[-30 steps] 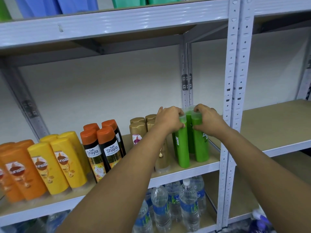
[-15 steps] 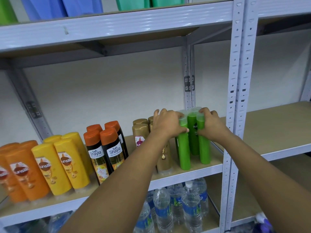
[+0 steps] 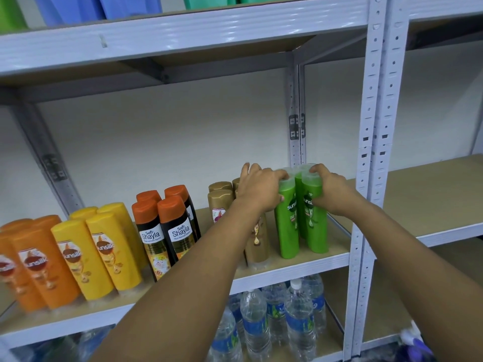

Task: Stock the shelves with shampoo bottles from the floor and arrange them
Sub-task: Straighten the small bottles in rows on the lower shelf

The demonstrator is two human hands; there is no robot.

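left hand (image 3: 257, 190), right hand (image 3: 330, 190), gripping green shampoo bottles (image 3: 300, 218), shelf (image 3: 287, 273)

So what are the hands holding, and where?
Both grip the green shampoo bottles near their caps: left hand on the left side, right hand on the right.

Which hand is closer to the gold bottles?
Left. The left hand is right in front of the gold bottles, gripping the green bottles. The right hand grips the far side of them.

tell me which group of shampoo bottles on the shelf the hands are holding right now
The green bottles at the right end of the row: the left hand and right hand grip their tops. The gold, black, yellow and orange groups stand untouched.
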